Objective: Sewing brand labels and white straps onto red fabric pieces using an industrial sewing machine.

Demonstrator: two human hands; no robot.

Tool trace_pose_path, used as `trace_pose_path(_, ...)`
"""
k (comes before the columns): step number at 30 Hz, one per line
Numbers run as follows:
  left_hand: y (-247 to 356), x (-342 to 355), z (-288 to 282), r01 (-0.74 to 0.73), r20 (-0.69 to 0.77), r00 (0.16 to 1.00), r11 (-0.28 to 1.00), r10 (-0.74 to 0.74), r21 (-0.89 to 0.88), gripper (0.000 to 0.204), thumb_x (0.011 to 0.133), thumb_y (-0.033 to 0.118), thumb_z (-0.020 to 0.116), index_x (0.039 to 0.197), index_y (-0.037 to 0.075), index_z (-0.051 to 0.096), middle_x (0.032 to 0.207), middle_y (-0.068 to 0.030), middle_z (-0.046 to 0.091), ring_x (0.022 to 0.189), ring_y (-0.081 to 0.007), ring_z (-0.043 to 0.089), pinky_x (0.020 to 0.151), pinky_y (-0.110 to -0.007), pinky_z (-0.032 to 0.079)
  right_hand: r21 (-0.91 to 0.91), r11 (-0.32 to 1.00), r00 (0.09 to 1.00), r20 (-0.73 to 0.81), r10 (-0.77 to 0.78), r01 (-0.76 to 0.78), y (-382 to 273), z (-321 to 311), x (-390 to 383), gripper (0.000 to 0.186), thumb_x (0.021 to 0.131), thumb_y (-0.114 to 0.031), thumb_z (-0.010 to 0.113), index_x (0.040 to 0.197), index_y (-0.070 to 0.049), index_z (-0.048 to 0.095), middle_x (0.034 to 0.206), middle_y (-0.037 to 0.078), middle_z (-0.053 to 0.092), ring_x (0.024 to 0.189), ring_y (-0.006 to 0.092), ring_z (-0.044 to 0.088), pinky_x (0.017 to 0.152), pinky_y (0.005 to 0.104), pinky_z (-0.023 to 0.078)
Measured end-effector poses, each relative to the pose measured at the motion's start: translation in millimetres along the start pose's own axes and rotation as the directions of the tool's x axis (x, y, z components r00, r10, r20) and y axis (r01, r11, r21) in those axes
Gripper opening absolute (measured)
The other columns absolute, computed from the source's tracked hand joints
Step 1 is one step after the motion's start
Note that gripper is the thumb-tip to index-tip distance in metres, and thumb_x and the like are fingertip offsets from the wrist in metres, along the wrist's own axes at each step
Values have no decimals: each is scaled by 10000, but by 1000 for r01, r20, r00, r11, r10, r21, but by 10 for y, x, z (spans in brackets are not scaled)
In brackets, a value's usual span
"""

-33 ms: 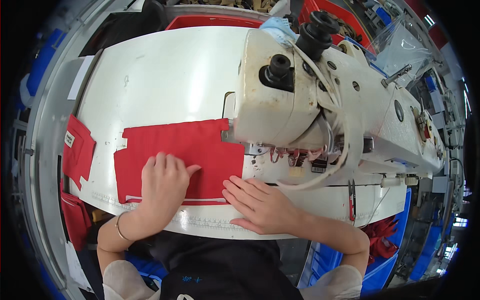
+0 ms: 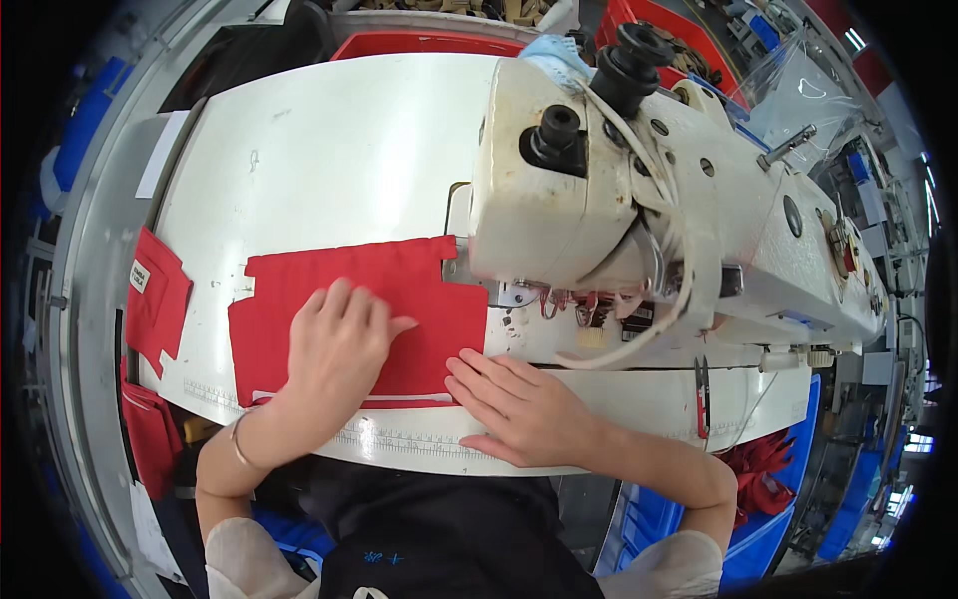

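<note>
A flat red fabric piece [image 2: 429,329] with notched corners lies on the white sewing table, a thin pale strip along its near edge. Over its middle is my left hand [image 2: 344,339], thumb out to the right and the other fingers close together and a little bent; nothing shows in its grasp. My right hand [image 2: 524,409] rests flat with fingers stretched, their tips at the cloth's lower right corner. Just beyond the cloth's right edge stands the white sewing machine [image 2: 559,220], its needle area close to that edge.
Smaller red pieces [image 2: 160,299] lie at the table's left edge, one with a white label. Red-handled thread snips [image 2: 703,399] sit on the right. A printed ruler [image 2: 399,439] runs along the front edge. A blue bin [image 2: 768,519] holds red cloth below right.
My left hand has shifted slightly to the right and away from me over the red fabric. My right hand and the fabric stay in place.
</note>
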State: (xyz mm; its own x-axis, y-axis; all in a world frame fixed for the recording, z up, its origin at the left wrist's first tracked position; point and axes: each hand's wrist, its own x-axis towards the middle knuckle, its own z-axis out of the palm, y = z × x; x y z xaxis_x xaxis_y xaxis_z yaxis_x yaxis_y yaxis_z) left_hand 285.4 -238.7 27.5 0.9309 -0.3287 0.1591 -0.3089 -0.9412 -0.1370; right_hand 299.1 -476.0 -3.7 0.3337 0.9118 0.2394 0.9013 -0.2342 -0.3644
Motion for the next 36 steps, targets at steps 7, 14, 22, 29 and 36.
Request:
trace_pose_path(7,-68,563,383,-60,2,995,612,100,-789,208,758,105,703,896,68,552,971,-87,515,931,-258,481,905,-368,350,-21,1000,994,-112,-16,13,-57,-38,47,483,823,-313,606,1143,48,584,1166,130,578,1080,242,540,990,391,393)
trace_pose_path(14,82,515,158,-3,48,992,410,115,-912,216,784,41,688,940,46,538,841,-75,597,863,-205,568,883,-347,404,-519,836,971,-46,-235,178,226,-157,37,422,649,-130,629,1035,38,635,853,60,562,796,186,534,705,286,469)
trace_pose_path(22,94,545,136,225,226,974,72,9,-972,367,764,-33,696,1093,-3,536,844,-90,683,817,-154,642,798,-286,490,-609,759,927,-100,-362,231,278,-138,73,296,621,-94,625,871,56,670,894,94,613,793,189,519,629,277,451)
trace_pose_path(29,117,553,177,238,238,971,32,13,-971,339,762,-48,692,1063,-4,543,875,-87,665,805,-135,644,793,-274,496,-639,744,934,-112,-340,194,270,-96,28,280,711,-42,612,975,26,674,944,84,602,822,177,537,649,271,446)
trace_pose_path(36,204,479,330,-7,-17,1000,431,-19,-903,335,716,-23,714,1019,18,577,907,-94,645,927,-221,607,777,-303,492,-444,894,981,-138,-135,61,239,-65,51,291,696,-69,591,959,34,658,1021,148,638,1007,260,616,748,291,487)
